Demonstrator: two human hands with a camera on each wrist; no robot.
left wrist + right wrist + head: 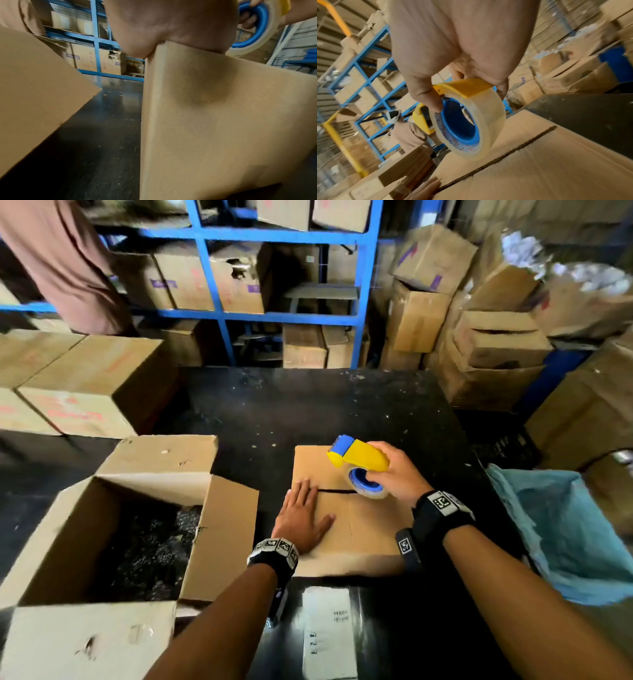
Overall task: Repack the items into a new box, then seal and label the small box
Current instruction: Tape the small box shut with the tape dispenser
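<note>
A small cardboard box [359, 529] sits shut on the black table [308, 412], its two top flaps meeting at a dark seam [337, 491]. My left hand [303, 517] lies flat on the box's left side, fingers straight over the seam's left end. My right hand [399, 472] grips a yellow tape dispenser [359, 456] with a clear tape roll [471, 121] on a blue core, held just above the seam at its right part. In the left wrist view the box top [223, 115] fills the frame under the palm. A white label sheet [329, 631] lies on the table in front of the box.
A large open cardboard box [113, 529] stands left of the small one, dark inside. A blue plastic bag [568, 529] hangs open at the right. Blue shelving [219, 316] and stacked cartons ring the table. A person in brown [65, 261] stands at the far left.
</note>
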